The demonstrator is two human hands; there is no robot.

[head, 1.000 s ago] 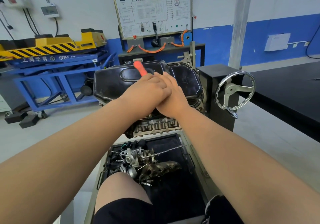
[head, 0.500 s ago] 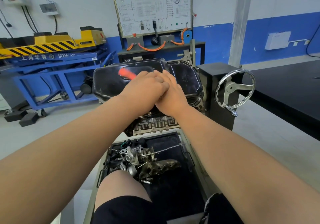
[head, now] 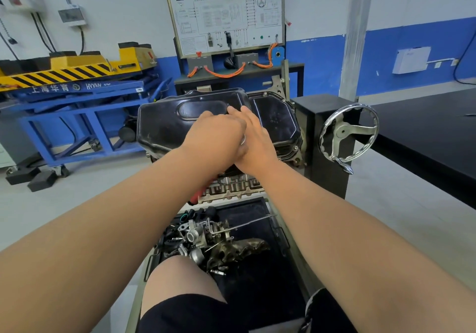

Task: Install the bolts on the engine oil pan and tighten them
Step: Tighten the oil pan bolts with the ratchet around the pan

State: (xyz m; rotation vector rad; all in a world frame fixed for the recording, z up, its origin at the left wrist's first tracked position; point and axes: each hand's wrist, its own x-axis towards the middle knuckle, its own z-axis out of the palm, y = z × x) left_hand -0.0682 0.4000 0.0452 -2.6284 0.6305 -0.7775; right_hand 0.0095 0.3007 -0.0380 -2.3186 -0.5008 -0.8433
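1. Workshop wall ahead carries a wiring board (head: 224,11); a blue lift (head: 77,93) stands left, a black bench (head: 425,132) right.
2. Oil pan (head: 164,126) sits on the engine dead ahead, beside a handwheel (head: 347,134).
3. My left hand (head: 216,139) curls round the wrench (head: 243,140); its red handle pokes out under my wrist.
4. My right hand (head: 257,142) lies flat-fingered on the pan, touching the left.
5. Both hands hide the pan's near edge; a tray (head: 257,294) of parts lies below.
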